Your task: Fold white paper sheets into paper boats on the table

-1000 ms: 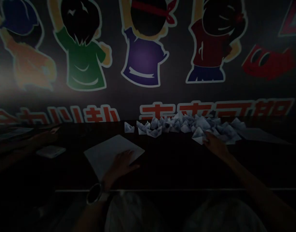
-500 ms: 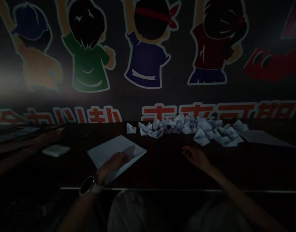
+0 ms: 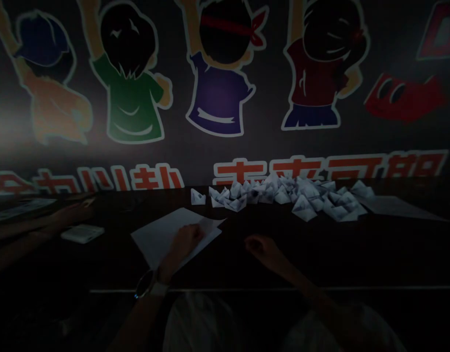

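Dim room, cartoon mural (image 3: 215, 93) behind dark table (image 3: 225, 269). Left hand (image 3: 188, 238), watch (image 3: 146, 283) on wrist, at white paper sheets (image 3: 155, 234); fingers curled, can't tell if pinching; top sheet's right corner raised. Right hand (image 3: 262, 248) near sheets, fingers bent inward, contents unclear. Folded paper boats (image 3: 276, 190) heaped beyond, mural side. Co-worker's arm (image 3: 45, 222) far left, near white flat object (image 3: 82, 233).

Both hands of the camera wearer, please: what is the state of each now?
Left hand: curled on the paper sheets; whether it grips cannot be told.
Right hand: loosely closed, nothing visible in it.
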A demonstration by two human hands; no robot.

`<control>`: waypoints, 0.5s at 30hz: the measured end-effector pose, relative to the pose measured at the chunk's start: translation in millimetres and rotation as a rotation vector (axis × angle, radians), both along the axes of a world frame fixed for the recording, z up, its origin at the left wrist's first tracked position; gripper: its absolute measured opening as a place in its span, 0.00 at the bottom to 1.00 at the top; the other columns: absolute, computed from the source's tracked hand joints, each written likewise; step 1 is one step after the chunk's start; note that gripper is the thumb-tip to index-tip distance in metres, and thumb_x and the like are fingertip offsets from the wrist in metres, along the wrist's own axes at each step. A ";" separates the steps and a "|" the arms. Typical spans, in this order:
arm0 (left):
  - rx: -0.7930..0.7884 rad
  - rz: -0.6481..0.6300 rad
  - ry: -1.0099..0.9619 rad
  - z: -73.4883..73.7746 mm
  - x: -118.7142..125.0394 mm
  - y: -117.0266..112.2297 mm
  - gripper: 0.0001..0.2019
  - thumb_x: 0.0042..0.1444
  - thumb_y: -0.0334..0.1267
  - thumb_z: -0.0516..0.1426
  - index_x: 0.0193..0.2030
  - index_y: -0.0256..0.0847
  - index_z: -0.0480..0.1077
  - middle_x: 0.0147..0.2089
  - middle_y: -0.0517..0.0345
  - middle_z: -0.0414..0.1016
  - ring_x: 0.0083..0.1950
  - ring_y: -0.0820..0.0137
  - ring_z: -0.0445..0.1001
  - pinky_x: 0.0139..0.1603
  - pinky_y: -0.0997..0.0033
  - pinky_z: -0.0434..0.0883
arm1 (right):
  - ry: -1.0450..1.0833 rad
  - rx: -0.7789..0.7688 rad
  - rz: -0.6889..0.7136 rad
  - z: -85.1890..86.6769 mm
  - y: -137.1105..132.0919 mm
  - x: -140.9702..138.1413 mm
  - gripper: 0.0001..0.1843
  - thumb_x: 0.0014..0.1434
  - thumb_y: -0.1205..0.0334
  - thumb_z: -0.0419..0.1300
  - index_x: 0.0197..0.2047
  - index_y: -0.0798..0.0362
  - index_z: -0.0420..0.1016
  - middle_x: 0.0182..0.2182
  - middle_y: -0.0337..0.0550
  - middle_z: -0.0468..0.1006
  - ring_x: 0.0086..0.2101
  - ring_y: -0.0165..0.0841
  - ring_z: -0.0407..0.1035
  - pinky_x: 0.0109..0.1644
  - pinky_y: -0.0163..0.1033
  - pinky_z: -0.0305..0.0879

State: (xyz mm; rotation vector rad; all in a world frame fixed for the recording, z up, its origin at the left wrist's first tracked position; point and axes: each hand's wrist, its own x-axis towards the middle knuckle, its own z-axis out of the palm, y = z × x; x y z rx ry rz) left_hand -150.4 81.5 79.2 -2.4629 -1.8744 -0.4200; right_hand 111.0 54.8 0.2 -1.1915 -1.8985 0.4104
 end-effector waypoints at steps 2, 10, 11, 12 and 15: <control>0.025 0.036 0.053 1.4 11.4 -9.5 0.11 0.59 0.38 0.48 0.39 0.37 0.69 0.40 0.48 0.76 0.42 0.64 0.74 0.39 0.71 0.63 | -0.109 0.105 -0.051 4.2 0.1 -10.8 0.13 0.55 0.66 0.55 0.44 0.54 0.72 0.40 0.47 0.76 0.39 0.35 0.71 0.43 0.40 0.67; 0.002 -0.069 0.198 -1.8 33.3 -47.4 0.10 0.60 0.34 0.46 0.43 0.40 0.66 0.37 0.50 0.76 0.40 0.62 0.75 0.38 0.67 0.66 | -0.755 0.369 -0.123 27.7 19.5 -28.1 0.12 0.56 0.74 0.53 0.39 0.55 0.75 0.41 0.50 0.74 0.45 0.40 0.65 0.48 0.44 0.62; 0.019 -0.045 0.176 -1.9 30.7 -49.6 0.10 0.60 0.34 0.46 0.44 0.40 0.66 0.38 0.49 0.76 0.40 0.61 0.75 0.39 0.66 0.66 | -0.764 0.360 -0.088 27.6 20.4 -27.7 0.11 0.56 0.74 0.53 0.36 0.55 0.75 0.39 0.50 0.74 0.44 0.39 0.65 0.49 0.43 0.61; 0.058 -0.031 0.137 -2.1 27.3 -51.7 0.10 0.60 0.35 0.47 0.45 0.40 0.66 0.40 0.49 0.75 0.42 0.61 0.74 0.41 0.65 0.66 | -0.752 0.351 -0.062 26.7 20.2 -27.1 0.10 0.56 0.73 0.52 0.34 0.55 0.75 0.38 0.50 0.74 0.43 0.39 0.65 0.50 0.43 0.61; 0.332 0.022 -0.101 -5.7 16.4 -60.3 0.17 0.58 0.41 0.51 0.52 0.40 0.60 0.53 0.45 0.68 0.56 0.56 0.64 0.54 0.58 0.61 | -0.643 0.298 -0.026 21.0 13.6 -25.0 0.09 0.56 0.72 0.53 0.31 0.56 0.74 0.35 0.49 0.74 0.41 0.38 0.66 0.50 0.43 0.60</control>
